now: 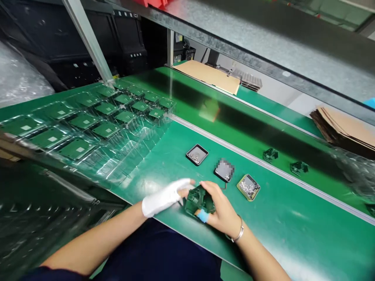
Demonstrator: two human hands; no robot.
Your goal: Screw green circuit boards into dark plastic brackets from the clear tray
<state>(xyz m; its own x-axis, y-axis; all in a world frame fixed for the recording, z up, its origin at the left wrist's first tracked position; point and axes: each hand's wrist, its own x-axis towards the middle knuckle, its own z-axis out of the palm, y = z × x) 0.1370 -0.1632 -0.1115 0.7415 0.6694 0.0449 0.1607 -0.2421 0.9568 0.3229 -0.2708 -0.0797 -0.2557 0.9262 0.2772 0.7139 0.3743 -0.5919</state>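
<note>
My right hand (221, 210), with a blue cover on the thumb and a metal bracelet at the wrist, grips a dark green angular part (195, 202) near the bench's front edge. A white glove with bare fingertips covers my left hand (166, 195); its thumb and finger close on the part's upper left side. Just beyond my hands sit three small square trays: one with a black rim (197, 149) at the left, one partly pixelated (218, 174) in the middle, and one with a yellowish edge (239, 189) at the right. Small shiny metal pieces lie in the outer two.
Clear plastic blister trays (137, 146) with several green circuit boards (107, 128) cover the left of the green bench (293, 234). Behind a metal rail (249, 156) are dark green parts (299, 168). A metal shelf (263, 39) hangs overhead. Cardboard sheets (348, 125) stand at the right.
</note>
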